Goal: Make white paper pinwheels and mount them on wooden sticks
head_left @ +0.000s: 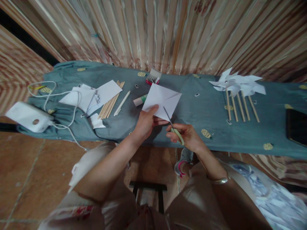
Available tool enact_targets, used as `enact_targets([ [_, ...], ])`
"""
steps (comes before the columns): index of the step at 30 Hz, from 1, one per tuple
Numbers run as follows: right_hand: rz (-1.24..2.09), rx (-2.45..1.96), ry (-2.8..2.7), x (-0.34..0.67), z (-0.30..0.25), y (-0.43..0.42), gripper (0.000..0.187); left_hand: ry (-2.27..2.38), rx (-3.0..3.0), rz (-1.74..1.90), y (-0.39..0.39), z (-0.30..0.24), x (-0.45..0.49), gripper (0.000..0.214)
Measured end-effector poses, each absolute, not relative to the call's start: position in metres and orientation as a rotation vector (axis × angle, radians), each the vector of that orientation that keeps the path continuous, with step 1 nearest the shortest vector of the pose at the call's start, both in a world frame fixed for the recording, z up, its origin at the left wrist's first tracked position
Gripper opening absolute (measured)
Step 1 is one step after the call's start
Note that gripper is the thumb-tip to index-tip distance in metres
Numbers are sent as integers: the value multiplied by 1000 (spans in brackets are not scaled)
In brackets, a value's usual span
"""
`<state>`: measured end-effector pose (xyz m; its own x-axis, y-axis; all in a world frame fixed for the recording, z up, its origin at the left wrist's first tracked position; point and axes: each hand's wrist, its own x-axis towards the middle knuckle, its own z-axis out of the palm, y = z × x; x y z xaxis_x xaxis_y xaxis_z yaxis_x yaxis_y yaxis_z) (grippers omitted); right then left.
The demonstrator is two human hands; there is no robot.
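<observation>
A white square of paper (159, 95) is pinched at its near left edge by my left hand (146, 120), thumb on top and fingers beneath. My right hand (185, 135) grips the light-green handles of a pair of scissors (177, 134). Their blades lie at the paper's near corner and point towards its middle. A crease or cut line runs in from the paper's right corner. Just behind the sheet stands a small red and white box of metal pins (153, 77), lid up. A glue stick (139, 101) lies partly under the paper's left side.
Wooden sticks (110, 102), a white pen (122, 103) and paper pieces (82, 97) lie on the left. Beyond them is a white power strip (28, 116) with a looping cable. Several paper pinwheels (240, 84) lie right, near a dark phone-like object (296, 126). Patterned green cloth (192, 108) covers the table.
</observation>
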<state>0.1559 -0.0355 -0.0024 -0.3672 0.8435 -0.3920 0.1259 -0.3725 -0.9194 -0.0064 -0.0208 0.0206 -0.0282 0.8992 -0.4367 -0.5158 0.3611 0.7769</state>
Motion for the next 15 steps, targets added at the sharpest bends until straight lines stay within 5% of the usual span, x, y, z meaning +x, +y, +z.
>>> enact_targets([
  [15, 1799, -1332, -1322, 156, -3, -36, 46, 1110, 419, 1229, -20, 15, -6, 19],
])
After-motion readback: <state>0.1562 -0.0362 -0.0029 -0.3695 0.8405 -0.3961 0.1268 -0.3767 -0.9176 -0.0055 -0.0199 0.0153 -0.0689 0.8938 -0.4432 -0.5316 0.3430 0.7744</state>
